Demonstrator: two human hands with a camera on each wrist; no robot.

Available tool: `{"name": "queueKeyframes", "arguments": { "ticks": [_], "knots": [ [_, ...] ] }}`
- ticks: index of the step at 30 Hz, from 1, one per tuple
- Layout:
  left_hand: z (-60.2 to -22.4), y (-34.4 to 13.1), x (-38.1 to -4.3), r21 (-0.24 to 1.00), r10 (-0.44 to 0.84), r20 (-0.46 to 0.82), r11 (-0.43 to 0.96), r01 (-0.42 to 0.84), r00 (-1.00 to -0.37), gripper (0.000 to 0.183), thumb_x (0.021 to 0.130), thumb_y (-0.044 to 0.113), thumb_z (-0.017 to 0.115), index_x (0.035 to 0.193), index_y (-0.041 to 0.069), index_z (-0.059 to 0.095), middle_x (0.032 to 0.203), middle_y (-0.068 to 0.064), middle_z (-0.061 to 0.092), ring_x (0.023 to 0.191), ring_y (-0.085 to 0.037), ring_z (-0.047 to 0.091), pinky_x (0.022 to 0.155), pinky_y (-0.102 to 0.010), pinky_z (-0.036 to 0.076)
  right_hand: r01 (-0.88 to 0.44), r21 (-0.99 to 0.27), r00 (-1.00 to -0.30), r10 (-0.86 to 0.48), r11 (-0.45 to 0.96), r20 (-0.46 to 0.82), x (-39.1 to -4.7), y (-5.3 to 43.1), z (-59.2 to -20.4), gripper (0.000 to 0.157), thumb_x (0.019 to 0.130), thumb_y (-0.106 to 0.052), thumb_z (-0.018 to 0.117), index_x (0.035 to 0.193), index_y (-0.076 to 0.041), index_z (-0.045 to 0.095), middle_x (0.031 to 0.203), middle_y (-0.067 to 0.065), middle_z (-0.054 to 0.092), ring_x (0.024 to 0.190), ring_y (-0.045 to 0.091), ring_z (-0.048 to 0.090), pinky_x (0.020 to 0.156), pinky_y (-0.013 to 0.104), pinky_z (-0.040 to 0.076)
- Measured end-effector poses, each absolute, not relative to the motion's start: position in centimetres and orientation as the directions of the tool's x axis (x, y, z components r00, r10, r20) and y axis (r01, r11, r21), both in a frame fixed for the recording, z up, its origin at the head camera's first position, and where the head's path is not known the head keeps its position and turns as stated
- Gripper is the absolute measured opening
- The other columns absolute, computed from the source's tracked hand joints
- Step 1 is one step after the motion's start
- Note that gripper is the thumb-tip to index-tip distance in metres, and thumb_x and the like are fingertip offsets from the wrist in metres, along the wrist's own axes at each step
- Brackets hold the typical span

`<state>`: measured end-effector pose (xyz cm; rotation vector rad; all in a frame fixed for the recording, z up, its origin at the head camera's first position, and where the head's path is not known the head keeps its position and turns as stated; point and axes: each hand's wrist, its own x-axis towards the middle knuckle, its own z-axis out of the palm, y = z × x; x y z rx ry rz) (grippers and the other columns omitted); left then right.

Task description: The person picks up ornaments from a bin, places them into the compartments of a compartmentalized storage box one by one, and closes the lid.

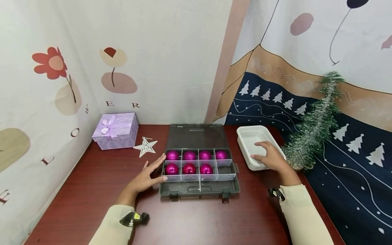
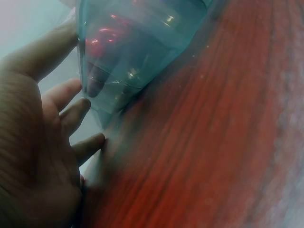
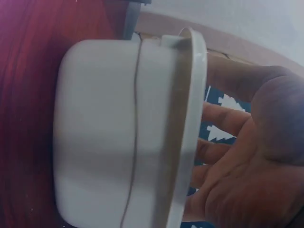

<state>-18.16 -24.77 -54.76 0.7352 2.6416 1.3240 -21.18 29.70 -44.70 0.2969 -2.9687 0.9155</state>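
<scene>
A grey see-through divided box (image 1: pixel 180 186) lies on the table with its lid (image 1: pixel 197 136) folded back toward the wall. Several shiny magenta balls (image 1: pixel 189 168) fill its back row and most of the middle row. My left hand (image 1: pixel 145 178) rests against the box's left side, thumb and fingers spread; the left wrist view shows the fingertips (image 2: pixel 83 107) at its wall. Over the white tub (image 1: pixel 243 149) reaches my right hand (image 1: pixel 271 158), thumb and fingers apart with nothing visible between them. From the right wrist, the fingers (image 3: pixel 223 118) show beyond the tub's rim.
Behind my left hand lie a white star ornament (image 1: pixel 146 147) and a lilac gift box (image 1: pixel 116 132) with a bow. A small frosted Christmas tree (image 1: pixel 315 129) stands right of the tub. Printed cloth walls (image 1: pixel 171 61) border the dark red table (image 1: pixel 92 190).
</scene>
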Motion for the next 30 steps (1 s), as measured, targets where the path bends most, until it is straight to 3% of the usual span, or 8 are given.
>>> {"name": "queueKeyframes", "arguments": {
  "ticks": [6,13,20,25,30],
  "knots": [
    [-54.8,-24.7,-18.1,0.774,0.463,0.129,0.507,0.381,-0.877,0.091,0.099,0.034,0.078,0.174,0.016,0.03,0.184,-0.014,0.022,0.165,-0.052,0.026,0.126,-0.084,-0.01,-0.158,-0.565,-0.986,-0.155,0.81,0.054,-21.6,30.1,-45.0,0.059,0.102,-0.018,0.077,0.15,0.01,0.056,0.157,0.04,0.049,0.147,0.059,0.046,0.119,0.073,0.043],
    [-54.6,-24.7,-18.1,0.777,0.458,0.131,0.503,0.378,-0.879,0.092,0.099,0.035,0.079,0.174,0.015,0.03,0.184,-0.014,0.021,0.165,-0.052,0.026,0.126,-0.084,-0.01,-0.219,-0.59,-0.976,-0.164,0.777,0.147,-22.0,30.6,-45.1,0.051,0.099,-0.008,0.077,0.145,0.009,0.061,0.153,0.037,0.055,0.146,0.056,0.05,0.121,0.073,0.041],
    [-54.6,-24.8,-18.1,0.777,0.46,0.134,0.5,0.381,-0.878,0.092,0.099,0.034,0.078,0.174,0.014,0.03,0.184,-0.015,0.021,0.165,-0.053,0.027,0.126,-0.084,-0.01,-0.171,-0.545,-0.98,-0.196,0.821,0.012,-22.9,30.7,-45.4,0.051,0.098,-0.004,0.077,0.144,0.009,0.061,0.152,0.038,0.055,0.139,0.059,0.054,0.114,0.071,0.049],
    [-54.7,-24.8,-18.2,0.776,0.461,0.133,0.503,0.381,-0.877,0.091,0.099,0.035,0.078,0.174,0.015,0.03,0.184,-0.014,0.021,0.165,-0.053,0.027,0.126,-0.084,-0.01,-0.159,-0.53,-0.977,-0.21,0.833,-0.037,-23.7,30.4,-45.5,0.045,0.093,-0.004,0.082,0.135,0.006,0.069,0.139,0.035,0.067,0.126,0.054,0.067,0.104,0.063,0.059],
    [-54.8,-24.8,-18.2,0.774,0.463,0.133,0.503,0.384,-0.876,0.091,0.099,0.035,0.078,0.174,0.016,0.03,0.184,-0.014,0.021,0.165,-0.053,0.027,0.126,-0.084,-0.01,-0.151,-0.572,-0.969,-0.235,0.806,-0.075,-24.5,30.3,-45.8,0.038,0.092,-0.001,0.081,0.128,0.006,0.072,0.126,0.032,0.074,0.116,0.048,0.074,0.091,0.047,0.063]
  ]
}}
